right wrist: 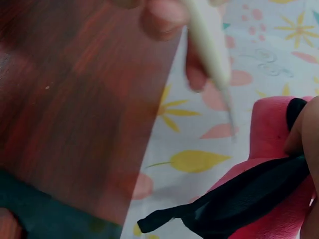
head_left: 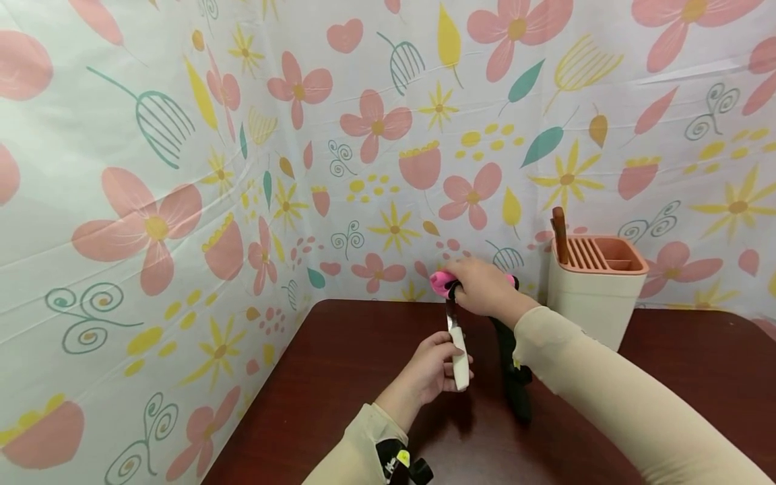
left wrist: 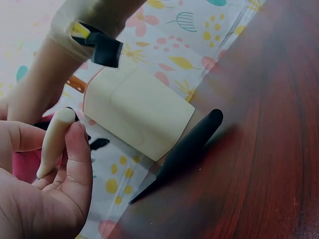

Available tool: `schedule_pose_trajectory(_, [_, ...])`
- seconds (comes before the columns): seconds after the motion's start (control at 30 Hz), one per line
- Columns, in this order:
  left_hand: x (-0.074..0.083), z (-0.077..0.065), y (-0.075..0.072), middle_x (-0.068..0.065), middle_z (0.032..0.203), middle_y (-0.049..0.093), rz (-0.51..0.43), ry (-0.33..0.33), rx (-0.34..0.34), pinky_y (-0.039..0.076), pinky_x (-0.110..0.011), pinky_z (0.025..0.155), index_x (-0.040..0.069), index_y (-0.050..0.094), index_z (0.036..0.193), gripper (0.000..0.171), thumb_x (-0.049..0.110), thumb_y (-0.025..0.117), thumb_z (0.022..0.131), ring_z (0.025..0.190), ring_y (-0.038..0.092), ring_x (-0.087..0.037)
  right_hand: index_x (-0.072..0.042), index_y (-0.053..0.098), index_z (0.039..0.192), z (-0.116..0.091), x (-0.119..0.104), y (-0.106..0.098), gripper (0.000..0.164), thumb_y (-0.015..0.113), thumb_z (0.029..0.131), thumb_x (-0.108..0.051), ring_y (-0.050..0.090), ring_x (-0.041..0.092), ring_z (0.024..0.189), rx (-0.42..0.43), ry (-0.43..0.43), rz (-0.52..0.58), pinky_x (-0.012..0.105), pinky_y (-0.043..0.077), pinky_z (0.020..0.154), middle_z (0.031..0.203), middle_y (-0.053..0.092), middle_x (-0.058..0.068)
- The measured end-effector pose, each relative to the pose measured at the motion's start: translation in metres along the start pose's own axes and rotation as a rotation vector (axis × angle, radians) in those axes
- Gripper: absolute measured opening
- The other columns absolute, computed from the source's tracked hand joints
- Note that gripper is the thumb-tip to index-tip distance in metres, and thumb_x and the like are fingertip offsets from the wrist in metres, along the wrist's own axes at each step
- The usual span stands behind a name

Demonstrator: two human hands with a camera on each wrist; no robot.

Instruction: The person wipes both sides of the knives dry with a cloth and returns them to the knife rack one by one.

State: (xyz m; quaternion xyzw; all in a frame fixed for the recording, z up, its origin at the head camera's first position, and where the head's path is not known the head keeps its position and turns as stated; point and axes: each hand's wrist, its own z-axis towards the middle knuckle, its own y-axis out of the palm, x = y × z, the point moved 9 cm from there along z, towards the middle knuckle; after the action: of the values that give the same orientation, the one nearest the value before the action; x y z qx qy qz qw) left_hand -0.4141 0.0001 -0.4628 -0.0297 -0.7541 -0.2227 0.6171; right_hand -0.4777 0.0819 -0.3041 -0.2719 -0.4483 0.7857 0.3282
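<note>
My left hand (head_left: 427, 369) grips a knife by its white handle (head_left: 461, 360), with the short blade (head_left: 451, 314) pointing away toward the wall. Just beyond it, my right hand (head_left: 481, 286) holds a bunched pink cloth (head_left: 443, 283) with black trim. In the right wrist view the blade is blurred and lies beside the pink cloth (right wrist: 264, 129); whether they touch I cannot tell. A black knife-shaped thing (left wrist: 192, 142) lies on the table below my right forearm, partly hidden by the sleeve in the head view.
A cream knife holder (head_left: 585, 303) with an orange slotted top stands at the back right, brown handles (head_left: 560, 236) sticking out of it. The dark red wooden table (head_left: 339, 364) ends at a wall hung with flowered cloth (head_left: 376, 175).
</note>
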Motion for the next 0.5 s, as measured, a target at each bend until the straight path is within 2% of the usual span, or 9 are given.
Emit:
schedule_pose_trajectory(0.1, [0.001, -0.001, 0.002, -0.007, 0.091, 0.068, 0.006, 0.003, -0.016, 0.056, -0.030, 0.053, 0.010, 0.055, 0.134, 0.041, 0.012, 0.061, 0.093, 0.065, 0.070, -0.017, -0.018, 0.063, 0.094, -0.002, 0.003, 0.009, 0.018, 0.060, 0.085, -0.003, 0.049, 0.019, 0.069, -0.009, 0.008, -0.025, 0.036, 0.038, 0.061, 0.078, 0.061, -0.001])
schedule_pose_trajectory(0.2, [0.002, -0.002, 0.004, -0.006, 0.092, 0.069, 0.015, 0.011, -0.040, 0.056, -0.030, 0.054, 0.012, 0.055, 0.133, 0.039, 0.011, 0.062, 0.094, 0.067, 0.070, -0.017, -0.020, 0.062, 0.094, -0.006, 0.008, 0.016, 0.017, 0.061, 0.087, -0.005, 0.050, 0.019, 0.070, -0.026, 0.034, -0.019, 0.036, 0.038, 0.061, 0.077, 0.060, -0.002])
schedule_pose_trajectory(0.37, [0.002, -0.002, 0.004, -0.005, 0.093, 0.069, 0.016, 0.011, -0.071, 0.057, -0.031, 0.055, 0.016, 0.057, 0.134, 0.038, 0.012, 0.062, 0.097, 0.070, 0.072, -0.017, -0.018, 0.067, 0.106, -0.011, 0.009, 0.019, 0.022, 0.063, 0.088, -0.007, 0.055, 0.018, 0.074, -0.025, 0.046, 0.021, 0.036, 0.043, 0.066, 0.084, 0.066, -0.002])
schedule_pose_trajectory(0.5, [0.003, -0.002, 0.003, -0.005, 0.094, 0.070, 0.017, 0.008, -0.078, 0.057, -0.030, 0.054, 0.017, 0.056, 0.135, 0.038, 0.013, 0.062, 0.098, 0.068, 0.072, -0.016, -0.017, 0.068, 0.114, -0.015, 0.006, 0.017, 0.028, 0.064, 0.088, -0.008, 0.059, 0.020, 0.082, -0.017, 0.035, 0.011, 0.038, 0.047, 0.069, 0.091, 0.070, -0.001])
